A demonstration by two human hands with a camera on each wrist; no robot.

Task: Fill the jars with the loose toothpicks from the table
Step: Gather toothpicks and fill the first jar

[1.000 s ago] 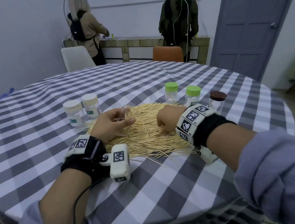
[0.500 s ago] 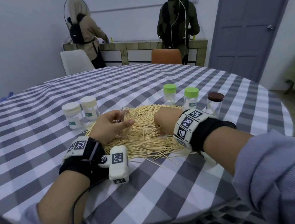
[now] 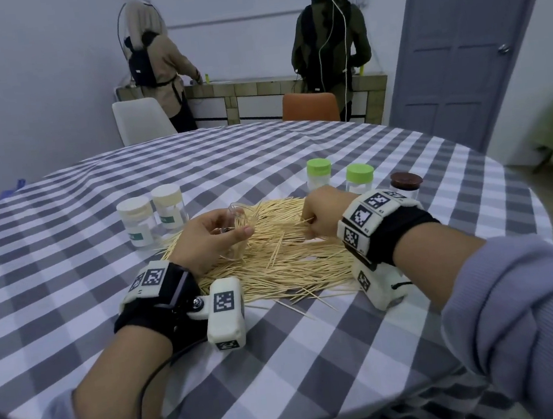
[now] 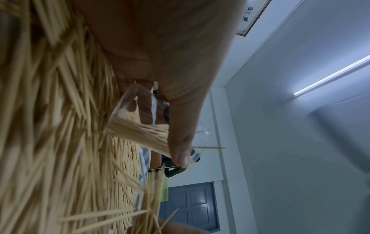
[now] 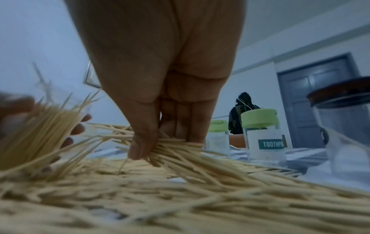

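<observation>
We hold a clear open jar [image 3: 236,219] in our left hand [image 3: 208,239], fingers and thumb wrapped around it, tilted over the toothpick pile [image 3: 274,261] on the checked counter [image 3: 284,353]; a bundle of toothpicks already sits inside it. Our right hand [image 3: 320,213] pinches a bunch of toothpicks [image 5: 176,152] between thumb and fingers, just above the pile. Two white-lidded jars [image 3: 152,216] stand left of the pile, two green-lidded jars [image 3: 340,178] and a brown-lidded jar [image 3: 406,182] behind our right wrist.
</observation>
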